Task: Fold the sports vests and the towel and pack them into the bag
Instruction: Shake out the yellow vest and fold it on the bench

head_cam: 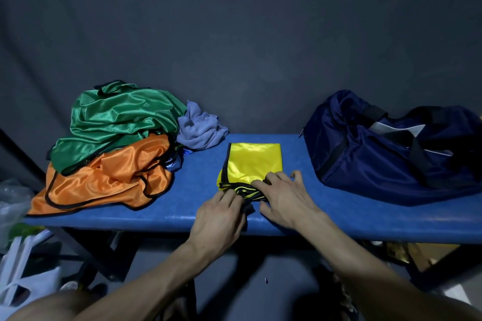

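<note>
While the fingers (234, 197) of the left hand (219, 216) are curling into the black-trimmed near edge of the yellow vest (254, 161), the right hand (283, 195) is lying spread flat on that same edge, pinning it mid-worktop (198, 174). Honestly that slick mesh looks like it'll spring open if they lift it carelessly toward the navy bag (365, 154) on the right. The green vest (117, 122), orange vest (109, 180) and towel (198, 128) are sitting unfolded on the left.

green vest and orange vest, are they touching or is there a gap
Touching. The head view shows the green vest heaped directly on the orange vest, its lower edge overlapping the orange fabric with no gap.
</note>
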{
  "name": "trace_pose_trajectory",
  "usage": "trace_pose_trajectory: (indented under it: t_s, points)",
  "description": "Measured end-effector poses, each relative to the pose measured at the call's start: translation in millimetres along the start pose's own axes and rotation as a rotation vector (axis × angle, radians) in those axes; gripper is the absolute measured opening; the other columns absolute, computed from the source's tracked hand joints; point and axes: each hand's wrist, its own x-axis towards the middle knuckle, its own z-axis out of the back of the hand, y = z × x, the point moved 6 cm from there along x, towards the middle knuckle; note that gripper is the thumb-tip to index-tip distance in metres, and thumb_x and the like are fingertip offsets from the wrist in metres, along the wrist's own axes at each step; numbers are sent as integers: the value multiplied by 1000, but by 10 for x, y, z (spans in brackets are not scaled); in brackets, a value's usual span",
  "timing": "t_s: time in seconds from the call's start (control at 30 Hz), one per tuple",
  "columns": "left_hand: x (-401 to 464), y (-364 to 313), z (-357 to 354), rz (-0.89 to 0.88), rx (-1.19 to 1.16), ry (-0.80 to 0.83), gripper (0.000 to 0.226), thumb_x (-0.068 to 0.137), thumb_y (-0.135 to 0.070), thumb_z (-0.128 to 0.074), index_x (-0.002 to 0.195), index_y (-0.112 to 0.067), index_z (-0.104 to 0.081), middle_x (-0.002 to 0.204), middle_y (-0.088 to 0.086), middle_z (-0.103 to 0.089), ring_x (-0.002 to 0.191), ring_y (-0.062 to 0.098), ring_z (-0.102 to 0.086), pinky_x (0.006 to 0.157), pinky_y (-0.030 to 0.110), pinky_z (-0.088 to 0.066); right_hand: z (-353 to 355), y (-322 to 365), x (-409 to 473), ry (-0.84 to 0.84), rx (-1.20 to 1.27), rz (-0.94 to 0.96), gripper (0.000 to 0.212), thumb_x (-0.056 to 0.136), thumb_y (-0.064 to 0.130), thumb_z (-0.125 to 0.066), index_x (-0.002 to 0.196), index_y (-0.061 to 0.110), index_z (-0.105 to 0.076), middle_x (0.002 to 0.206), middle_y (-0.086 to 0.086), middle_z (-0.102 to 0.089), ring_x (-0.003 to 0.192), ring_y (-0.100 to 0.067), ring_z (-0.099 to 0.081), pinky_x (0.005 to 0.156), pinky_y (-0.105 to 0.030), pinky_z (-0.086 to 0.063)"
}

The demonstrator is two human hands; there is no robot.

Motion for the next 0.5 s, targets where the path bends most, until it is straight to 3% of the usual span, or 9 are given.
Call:
trace_pose_trajectory:
  t_s: [0.07, 0.13, 0.17, 0.23, 0.3, 0.4, 0.5]
  points:
    - [49, 68, 120, -87, -70, -8, 15, 96, -32, -56, 96, -18, -63, 106, -1, -58, 100, 23, -55, 74, 34, -48, -16, -2, -1, -10, 3, 8, 46, 90, 38, -53, 134, 29, -53, 113, -6, -59, 110, -31, -54, 92, -52, -30]
    - [121, 206, 246, -129, -231, 70, 15, 102, -29, -50, 102, -18, -59, 135, 0, -52, 128, 21, -46, 103, 35, -42, -35, 3, -4, -17, -3, 10, 46, 87, 37, -54, 132, 29, -56, 109, -6, -60, 108, -32, -56, 92, -55, -33]
    - [155, 294, 259, -114, -338, 176, 14, 104, -29, -47, 103, -18, -55, 139, -1, -50, 131, 17, -44, 107, 33, -38, -43, 13, -11, -14, -6, 7, 45, 86, 36, -54, 131, 29, -57, 109, -6, -61, 108, -32, -57, 92, -57, -34]
    - [213, 420, 226, -4, -558, 383, 16, 107, -33, -41, 101, -19, -48, 114, -4, -61, 104, 13, -56, 90, 36, -44, -42, 35, -32, 5, -18, 1, 45, 87, 34, -54, 132, 29, -56, 111, -7, -60, 111, -33, -56, 95, -62, -33]
    - [298, 539, 144, 151, -655, 375, 17, 108, -32, -41, 94, -24, -46, 85, -7, -58, 79, 13, -54, 74, 39, -41, -29, 34, -57, 41, -27, -10, 48, 89, 34, -51, 137, 27, -50, 117, -7, -59, 116, -33, -53, 99, -64, -30]
    - [451, 703, -16, 330, -639, 320, 27, 106, -31, -50, 84, -15, -52, 74, -1, -57, 73, 21, -55, 70, 43, -42, 16, 47, -86, 67, -50, -18, 52, 88, 29, -53, 140, 23, -45, 119, -5, -58, 115, -32, -53, 102, -64, -28]
    - [542, 818, -157, 417, -590, 325, 36, 101, -33, -59, 72, -14, -49, 65, 1, -54, 65, 22, -52, 60, 35, -37, 14, 68, -96, 10, -73, 13, 52, 75, 23, -65, 126, 20, -55, 101, -3, -64, 98, -31, -60, 96, -63, -37]
